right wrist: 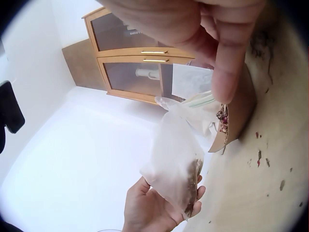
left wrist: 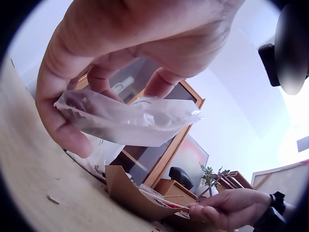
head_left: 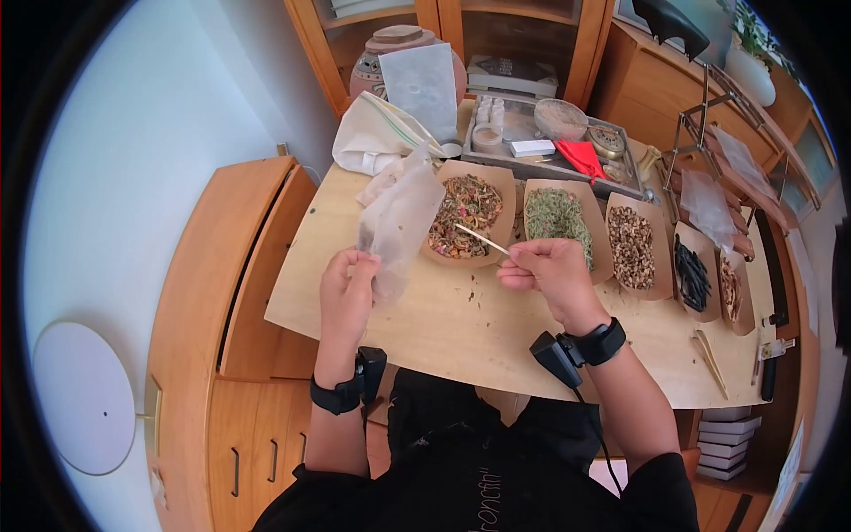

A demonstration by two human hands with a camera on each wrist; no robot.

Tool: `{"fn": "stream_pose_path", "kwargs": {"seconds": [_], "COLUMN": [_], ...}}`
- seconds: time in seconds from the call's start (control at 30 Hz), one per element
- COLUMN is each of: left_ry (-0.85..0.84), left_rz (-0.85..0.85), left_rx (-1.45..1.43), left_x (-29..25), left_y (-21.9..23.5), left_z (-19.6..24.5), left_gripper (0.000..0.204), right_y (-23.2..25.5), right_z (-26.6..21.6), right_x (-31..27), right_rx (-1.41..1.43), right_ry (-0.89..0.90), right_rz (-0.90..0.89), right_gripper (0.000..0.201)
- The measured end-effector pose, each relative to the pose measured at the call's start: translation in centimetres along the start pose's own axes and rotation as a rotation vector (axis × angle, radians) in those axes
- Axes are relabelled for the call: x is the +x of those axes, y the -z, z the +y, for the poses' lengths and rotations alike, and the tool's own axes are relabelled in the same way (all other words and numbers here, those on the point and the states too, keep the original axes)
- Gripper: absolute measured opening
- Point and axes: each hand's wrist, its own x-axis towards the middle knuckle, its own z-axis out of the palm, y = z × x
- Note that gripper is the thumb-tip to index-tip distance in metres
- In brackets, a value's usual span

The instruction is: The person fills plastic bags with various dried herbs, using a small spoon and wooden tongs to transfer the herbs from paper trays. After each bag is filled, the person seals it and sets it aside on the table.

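Note:
My left hand (head_left: 348,288) holds a translucent pouch (head_left: 396,226) by its lower edge, between thumb and fingers. Brownish dried bits show through one side of the pouch (right wrist: 192,181) in the right wrist view. From the left wrist side, the pouch (left wrist: 130,121) has crimped edges. My right hand (head_left: 558,277) pinches a thin pale stick (head_left: 481,238) by one end. Its free end points left, over a paper tray of mixed dried flowers (head_left: 470,208). In the right wrist view the fingers mostly hide the stick.
Paper trays of green dried herb (head_left: 558,213), brown chopped pieces (head_left: 631,248), dark strips (head_left: 691,277) and reddish slices (head_left: 731,293) line the table. Behind stand a cloth bag (head_left: 377,133) and a grey tray (head_left: 496,160) with small containers. Tweezers (head_left: 710,363) lie front right.

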Motion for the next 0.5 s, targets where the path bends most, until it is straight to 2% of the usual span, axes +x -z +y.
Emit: {"fn": "stream_pose_path", "kwargs": {"seconds": [0.37, 0.5], "left_ry": [-0.045, -0.108], "left_rz": [0.032, 0.078], "left_rx": [0.075, 0.19], "left_x": [0.3, 0.5], "left_y": [-0.5, -0.5], "left_z": [-1.2, -1.8], "left_gripper": [0.016, 0.018], "right_y": [0.9, 1.3], "right_z": [-0.9, -2.8], "right_x": [-1.0, -2.4], "right_rx": [-0.003, -0.024], "right_ry": [0.004, 0.089], "right_rz": [-0.003, 0.023], "right_gripper": [0.018, 0.017]}}
